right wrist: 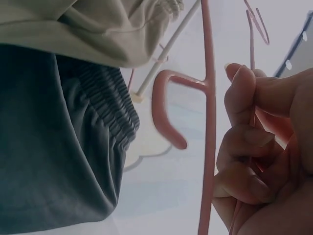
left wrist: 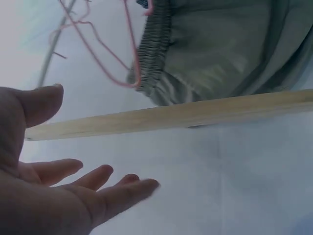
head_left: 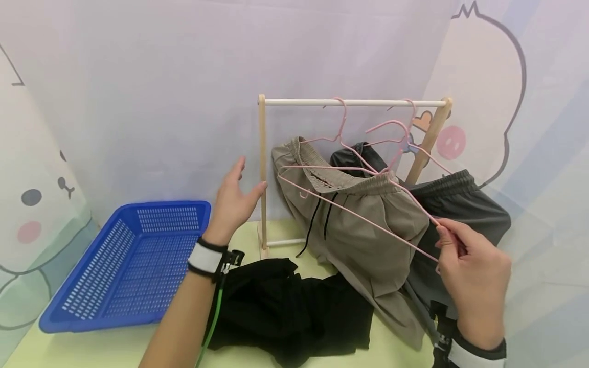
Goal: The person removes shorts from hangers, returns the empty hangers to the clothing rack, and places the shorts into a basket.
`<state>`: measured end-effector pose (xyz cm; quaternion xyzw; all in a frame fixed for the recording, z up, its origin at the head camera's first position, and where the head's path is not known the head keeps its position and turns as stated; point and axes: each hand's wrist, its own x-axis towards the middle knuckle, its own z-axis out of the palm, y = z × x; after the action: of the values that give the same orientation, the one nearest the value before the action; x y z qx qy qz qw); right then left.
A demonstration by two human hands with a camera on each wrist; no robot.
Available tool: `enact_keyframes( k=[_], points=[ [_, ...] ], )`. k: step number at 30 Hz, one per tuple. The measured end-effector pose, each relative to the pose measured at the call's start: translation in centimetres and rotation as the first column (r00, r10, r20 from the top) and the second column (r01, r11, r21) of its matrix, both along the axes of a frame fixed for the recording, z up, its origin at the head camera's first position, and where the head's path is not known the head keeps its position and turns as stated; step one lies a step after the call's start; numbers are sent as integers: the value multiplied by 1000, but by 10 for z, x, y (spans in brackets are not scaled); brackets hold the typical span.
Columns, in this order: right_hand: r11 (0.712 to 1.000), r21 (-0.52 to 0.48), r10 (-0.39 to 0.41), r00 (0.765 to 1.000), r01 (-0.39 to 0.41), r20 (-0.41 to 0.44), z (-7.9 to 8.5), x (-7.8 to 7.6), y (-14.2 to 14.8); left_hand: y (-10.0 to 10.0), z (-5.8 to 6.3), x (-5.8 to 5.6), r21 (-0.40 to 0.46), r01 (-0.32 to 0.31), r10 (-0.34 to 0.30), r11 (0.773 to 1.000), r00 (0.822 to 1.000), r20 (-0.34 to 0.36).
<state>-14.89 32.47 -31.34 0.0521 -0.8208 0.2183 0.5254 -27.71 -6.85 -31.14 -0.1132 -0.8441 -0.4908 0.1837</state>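
Note:
My right hand (head_left: 474, 276) grips one end of a pink clothes hanger (head_left: 331, 167), tilted in front of the garments with its hook upward. In the right wrist view, the fingers curl round its thin arm, and the bottom bar (right wrist: 209, 122) with a small side hook passes beside them. My left hand (head_left: 233, 202) is raised by the rack's left wooden post (head_left: 263, 153), holding nothing, fingers spread and loosely bent. Khaki trousers (head_left: 363, 220) with black drawstrings hang from a pink hanger on the rack. Dark grey trousers (head_left: 465, 214) hang from another, partly hidden behind them.
A white rod (head_left: 294, 102) tops the small rack. Crumpled black cloth (head_left: 294, 317) lies on the pale green table (head_left: 133, 347) in front of it. On the left stands a blue plastic basket (head_left: 106, 324). A patterned curtain (head_left: 161, 102) hangs behind.

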Motion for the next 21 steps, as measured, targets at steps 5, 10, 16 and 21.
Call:
enact_keyframes(
  k=[5, 10, 16, 21],
  points=[
    [1000, 9, 3, 1000, -3, 3, -1, -1, -5, 10, -8, -28, 22, 53, -54, 998, 998, 40],
    [1000, 5, -1, 1000, 1, 7, -2, -2, -6, 14, -22, -42, 119, 97, -103, 988, 994, 41],
    [999, -39, -6, 1000, 7, 11, -4, -3, -9, 15, -35, -54, 178, 55, -55, 982, 998, -5],
    [999, -28, -33, 999, 33, 17, -3, -4, -12, 17, -37, -62, 166, 51, -42, 985, 998, -54]
  ],
)
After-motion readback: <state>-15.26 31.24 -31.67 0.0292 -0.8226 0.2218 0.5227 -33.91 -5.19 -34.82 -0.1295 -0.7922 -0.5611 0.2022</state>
